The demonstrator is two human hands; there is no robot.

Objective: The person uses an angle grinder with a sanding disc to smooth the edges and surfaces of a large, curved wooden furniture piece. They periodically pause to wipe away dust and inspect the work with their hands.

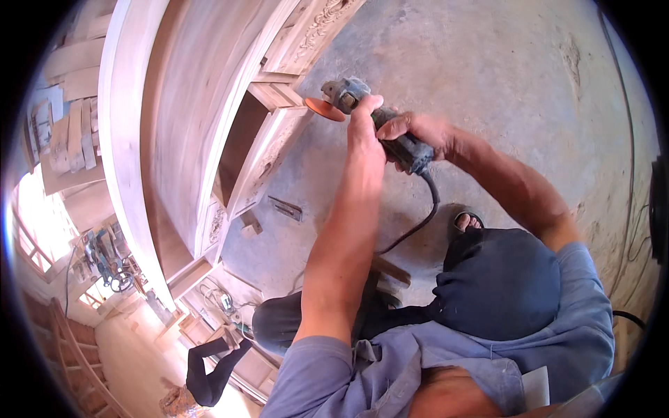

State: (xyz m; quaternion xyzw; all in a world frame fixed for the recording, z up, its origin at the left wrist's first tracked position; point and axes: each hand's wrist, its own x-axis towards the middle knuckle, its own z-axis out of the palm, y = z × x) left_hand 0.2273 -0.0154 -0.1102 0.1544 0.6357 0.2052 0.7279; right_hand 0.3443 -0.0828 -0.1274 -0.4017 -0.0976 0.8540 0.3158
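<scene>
An angle grinder (380, 129) is held in both hands above the concrete floor (502, 76), its flat orange sanding disc (325, 109) set against the outer corner of a carved panel on the bare wooden cabinet (209, 104). The tool has a grey metal head, dusty and scuffed, and a dark, rounded plastic body that narrows to a black cable (418, 223) looping down toward the knees. The cabinet is pale, unfinished wood with smooth, wide curved boards and raised floral carving along its front frames. The floor is rough, grey and mottled with dust.

The left hand (366, 125) wraps the front of the tool just behind the head, fingers curled tight around it, thumb pressed on top. The right hand (418, 132) clenches the rear of the body, knuckles up, fingers closed under the housing. The left forearm runs straight up from the blue shirt sleeve, nearly fully extended; the right arm bends at the elbow and comes in from the right side, across the dark-trousered knee (498, 282).
</scene>
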